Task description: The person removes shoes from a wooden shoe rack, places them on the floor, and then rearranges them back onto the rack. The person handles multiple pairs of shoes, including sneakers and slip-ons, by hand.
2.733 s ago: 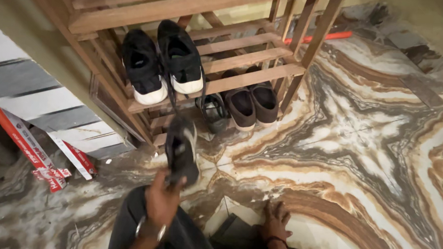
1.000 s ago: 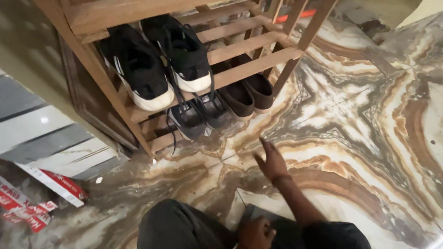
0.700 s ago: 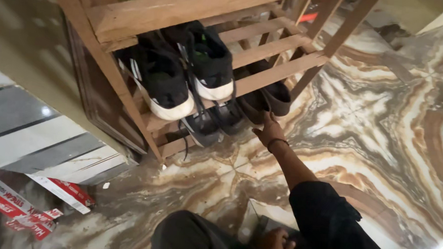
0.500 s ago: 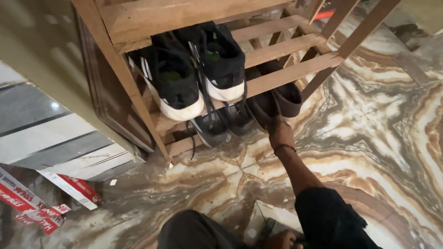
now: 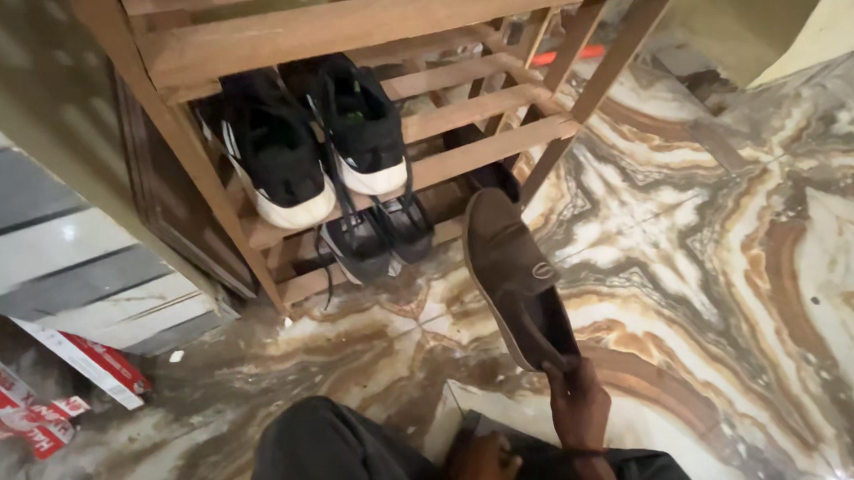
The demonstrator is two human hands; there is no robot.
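So the right hand (image 5: pixel 578 405) was pinching a brown slip-on shoe (image 5: pixel 514 273) by its heel end, grip closed on the back rim, with the toe pointing up and away toward the wooden shoe rack (image 5: pixel 379 22). The shoe was up in the air, clear of the marble-patterned floor (image 5: pixel 734 234) and just in front of the rack's bottom shelf, not resting on anything.

The left hand (image 5: pixel 480 463) was down low near the person's lap, next to the dark trouser knee (image 5: pixel 332 447). It looked loosely curled, but honestly I couldn't tell if it was holding anything, it's half cut off at the bottom edge.

As for how far things had got: the middle shelf had a pair of black sneakers with white soles (image 5: pixel 306 148) sitting side by side, toes out. Below them on the bottom shelf was a pair of dark grey lace-up shoes (image 5: pixel 374 233), also tucked in together. Just right of those you could see the other brown shoe (image 5: pixel 492 176) peeking out in the shadow under the slat. So my guess is two pairs were settled, and the brown pair was split, one on the rack and one in the hand.

Off to the left there were some red and white cardboard strips (image 5: pixel 66 378) lying on the floor by the wall, well apart from everything else.
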